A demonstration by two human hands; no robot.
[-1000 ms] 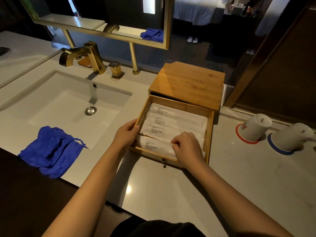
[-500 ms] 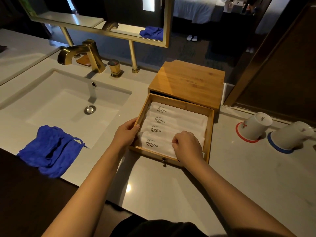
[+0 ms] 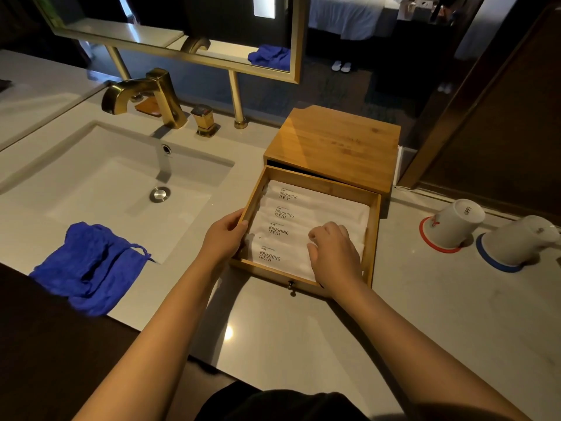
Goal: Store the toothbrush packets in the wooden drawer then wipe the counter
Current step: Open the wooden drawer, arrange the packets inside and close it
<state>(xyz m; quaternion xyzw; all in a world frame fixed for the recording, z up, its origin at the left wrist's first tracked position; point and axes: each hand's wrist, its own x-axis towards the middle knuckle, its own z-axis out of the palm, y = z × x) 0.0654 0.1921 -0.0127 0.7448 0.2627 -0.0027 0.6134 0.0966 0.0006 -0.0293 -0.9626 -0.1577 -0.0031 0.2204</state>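
The wooden drawer [image 3: 372, 238] is pulled out of its bamboo box [image 3: 334, 147] on the counter [image 3: 303, 329]. Several white toothbrush packets [image 3: 306, 208] printed "BRUSHING TEETH" lie in it, overlapping in a row. My left hand [image 3: 223, 237] holds the drawer's left wall, thumb on the rim. My right hand [image 3: 332, 253] rests on the nearest packets, fingers curled down onto them, covering their right part. A crumpled blue cloth [image 3: 91, 268] lies on the counter's front edge, left of my arms.
A white sink [image 3: 115, 189] with a gold faucet [image 3: 145, 92] fills the left. Two upturned white cups [image 3: 455, 223] stand on red and blue coasters at the right. A gold-framed mirror [image 3: 182, 34] hangs behind. A small knob [image 3: 291, 284] sticks out of the drawer front.
My right hand has slid slightly farther into the drawer over the packets, pressing them flat. My left hand stays on the drawer's left wall.
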